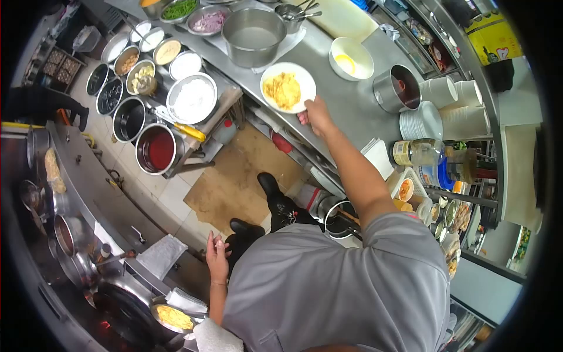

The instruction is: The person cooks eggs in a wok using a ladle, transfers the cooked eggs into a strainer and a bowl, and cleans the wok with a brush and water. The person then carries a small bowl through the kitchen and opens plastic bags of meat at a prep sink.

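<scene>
My right hand [317, 115] grips the near rim of a white plate [307, 82], which carries yellow scrambled egg [282, 91]. The plate is at the edge of the steel counter [352, 97], in front of a large metal pot [254, 38]; whether it rests on the counter I cannot tell. Behind and to its right is a white bowl [362, 54] with something yellow in it. Down by my side, my left hand [217, 258] is held off everything with its fingers loosely apart. Near it lies a folded cloth [162, 256] on the stove edge.
Several seasoning pots, including a white-filled basin [192, 98] and a red-liquid pot [157, 149], crowd a low stand at left. A wok [126, 314] and a dish of egg [174, 317] sit lower left. Stacked plates [421, 122] stand at right. Cardboard [234, 182] covers the floor.
</scene>
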A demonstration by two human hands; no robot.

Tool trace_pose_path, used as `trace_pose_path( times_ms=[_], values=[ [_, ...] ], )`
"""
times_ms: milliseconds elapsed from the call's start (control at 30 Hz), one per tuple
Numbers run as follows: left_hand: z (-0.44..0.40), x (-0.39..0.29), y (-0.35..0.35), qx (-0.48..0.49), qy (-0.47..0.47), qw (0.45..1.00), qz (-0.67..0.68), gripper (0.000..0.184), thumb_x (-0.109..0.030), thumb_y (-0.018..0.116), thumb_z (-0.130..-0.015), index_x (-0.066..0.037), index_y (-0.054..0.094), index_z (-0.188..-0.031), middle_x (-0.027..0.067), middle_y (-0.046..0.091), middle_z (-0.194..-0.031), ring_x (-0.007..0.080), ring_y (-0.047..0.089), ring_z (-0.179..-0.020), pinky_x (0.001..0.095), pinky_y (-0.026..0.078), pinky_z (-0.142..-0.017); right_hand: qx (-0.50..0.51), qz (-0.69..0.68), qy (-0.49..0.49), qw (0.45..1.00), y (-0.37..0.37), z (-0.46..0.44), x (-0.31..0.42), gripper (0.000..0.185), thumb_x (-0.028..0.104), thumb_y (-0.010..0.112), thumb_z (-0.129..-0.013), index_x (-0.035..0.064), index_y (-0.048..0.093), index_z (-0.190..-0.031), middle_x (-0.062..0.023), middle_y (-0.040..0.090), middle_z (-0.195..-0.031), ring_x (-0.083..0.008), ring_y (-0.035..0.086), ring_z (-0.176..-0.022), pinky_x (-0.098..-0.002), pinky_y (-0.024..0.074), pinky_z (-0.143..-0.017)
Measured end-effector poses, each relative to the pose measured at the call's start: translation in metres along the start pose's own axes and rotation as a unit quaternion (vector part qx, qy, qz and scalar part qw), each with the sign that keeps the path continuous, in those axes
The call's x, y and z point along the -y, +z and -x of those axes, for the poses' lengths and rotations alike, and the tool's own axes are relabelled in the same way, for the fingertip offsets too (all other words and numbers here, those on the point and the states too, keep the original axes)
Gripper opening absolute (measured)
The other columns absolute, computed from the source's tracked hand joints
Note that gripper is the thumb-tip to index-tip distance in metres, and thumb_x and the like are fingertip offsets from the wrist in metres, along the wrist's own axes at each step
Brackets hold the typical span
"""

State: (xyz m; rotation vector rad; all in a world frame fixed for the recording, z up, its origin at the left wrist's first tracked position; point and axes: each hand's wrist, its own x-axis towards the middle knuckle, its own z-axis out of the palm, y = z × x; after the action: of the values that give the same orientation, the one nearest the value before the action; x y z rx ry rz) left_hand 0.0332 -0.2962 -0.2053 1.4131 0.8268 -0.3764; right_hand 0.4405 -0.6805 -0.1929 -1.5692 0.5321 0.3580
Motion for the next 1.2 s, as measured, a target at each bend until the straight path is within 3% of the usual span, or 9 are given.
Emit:
trace_pose_path(
  times_ms=[200, 367, 500, 633, 700, 800, 967, 1033, 1200],
  values=[
    [0.019, 0.086, -0.020, -0.035, -0.005, 0.999, -0.022, 0.065, -0.019, 0.066, -0.102, -0.006, 0.037, -0.159, 0.0136, 0.061, -0.134, 0.0144, 0.062, -0.098, 0.0283, 0.056, -0.077, -0.065, 0.106, -0.150, 0.981, 0.003, 0.092, -0.061, 0.042, 0.033, 0.046, -0.111, -0.0018, 0.049, -0.135, -0.0087, 0.065, -0.075, -0.0134, 0.059, -0.054, -0.0283, 0.0496, -0.047],
    [0.053, 0.173, -0.026, -0.034, -0.045, 0.995, -0.082, 0.065, -0.014, 0.069, -0.099, -0.005, 0.042, -0.157, 0.0135, 0.063, -0.131, 0.0128, 0.061, -0.094, 0.0275, 0.055, -0.078, 0.134, 0.385, 0.017, 0.913, -0.022, 0.182, -0.245, 0.046, 0.037, 0.047, -0.108, 0.0049, 0.063, -0.080, -0.0054, 0.062, -0.061, -0.0179, 0.062, -0.056, -0.0358, 0.0503, -0.060],
    [0.080, 0.223, -0.029, -0.003, -0.061, 0.997, -0.045, 0.063, -0.012, 0.071, -0.098, -0.005, 0.046, -0.155, 0.0144, 0.064, -0.129, 0.0137, 0.063, -0.091, 0.0296, 0.055, -0.081, 0.108, 0.609, 0.023, 0.786, -0.037, 0.179, -0.333, 0.047, 0.046, 0.051, -0.107, 0.0066, 0.067, -0.086, -0.0186, 0.069, -0.077, -0.0422, 0.068, -0.077, -0.0499, 0.0530, -0.075],
    [0.073, 0.247, -0.036, -0.016, -0.067, 0.988, -0.139, 0.054, -0.009, 0.068, -0.099, -0.002, 0.050, -0.150, 0.0144, 0.066, -0.122, 0.0151, 0.064, -0.092, 0.0289, 0.054, -0.080, 0.094, 0.591, 0.009, 0.801, -0.039, 0.120, -0.363, 0.034, 0.036, 0.051, -0.107, 0.0083, 0.067, -0.098, -0.0201, 0.070, -0.081, -0.0449, 0.067, -0.080, -0.0497, 0.0535, -0.079],
    [0.067, 0.272, -0.035, -0.045, -0.063, 0.989, -0.129, 0.049, -0.008, 0.066, -0.100, -0.001, 0.053, -0.147, 0.0150, 0.068, -0.120, 0.0166, 0.065, -0.093, 0.0297, 0.054, -0.080, 0.056, 0.544, -0.053, 0.835, -0.040, 0.089, -0.363, 0.016, 0.015, 0.053, -0.101, 0.0101, 0.064, -0.112, -0.0209, 0.070, -0.092, -0.0438, 0.068, -0.086, -0.0489, 0.0531, -0.083],
    [0.057, 0.285, -0.029, -0.047, -0.054, 0.984, -0.164, 0.044, -0.007, 0.065, -0.100, -0.001, 0.057, -0.143, 0.0150, 0.069, -0.120, 0.0178, 0.066, -0.093, 0.0309, 0.055, -0.080, 0.032, 0.580, -0.173, 0.796, -0.033, 0.041, -0.342, 0.032, -0.005, 0.054, -0.087, 0.0060, 0.062, -0.116, -0.0212, 0.066, -0.110, -0.0394, 0.066, -0.099, -0.0458, 0.0521, -0.087],
    [0.030, 0.276, -0.014, -0.059, -0.056, 0.977, -0.198, 0.042, -0.004, 0.063, -0.099, 0.000, 0.059, -0.140, 0.0161, 0.070, -0.116, 0.0210, 0.067, -0.094, 0.0329, 0.055, -0.081, -0.119, 0.650, -0.378, 0.648, -0.069, -0.037, -0.306, 0.034, 0.008, 0.061, -0.093, 0.0021, 0.064, -0.126, -0.0205, 0.067, -0.120, -0.0396, 0.062, -0.115, -0.0463, 0.0485, -0.102],
    [0.025, 0.279, -0.007, -0.067, -0.032, 0.975, -0.209, 0.042, -0.003, 0.062, -0.099, 0.000, 0.059, -0.141, 0.0168, 0.070, -0.114, 0.0215, 0.067, -0.094, 0.0332, 0.054, -0.082, -0.287, 0.707, -0.372, 0.528, -0.111, -0.083, -0.296, 0.044, 0.019, 0.066, -0.093, -0.0012, 0.061, -0.131, -0.0242, 0.066, -0.127, -0.0424, 0.061, -0.121, -0.0477, 0.0475, -0.105],
    [0.010, 0.286, 0.001, -0.075, -0.066, 0.978, -0.184, 0.042, -0.006, 0.062, -0.100, 0.000, 0.058, -0.142, 0.0153, 0.070, -0.116, 0.0216, 0.066, -0.103, 0.0342, 0.053, -0.091, -0.364, 0.741, -0.247, 0.507, -0.220, -0.191, -0.267, 0.054, 0.034, 0.070, -0.094, -0.0013, 0.061, -0.133, -0.0256, 0.065, -0.131, -0.0432, 0.061, -0.123, -0.0496, 0.0473, -0.106]
  ],
)
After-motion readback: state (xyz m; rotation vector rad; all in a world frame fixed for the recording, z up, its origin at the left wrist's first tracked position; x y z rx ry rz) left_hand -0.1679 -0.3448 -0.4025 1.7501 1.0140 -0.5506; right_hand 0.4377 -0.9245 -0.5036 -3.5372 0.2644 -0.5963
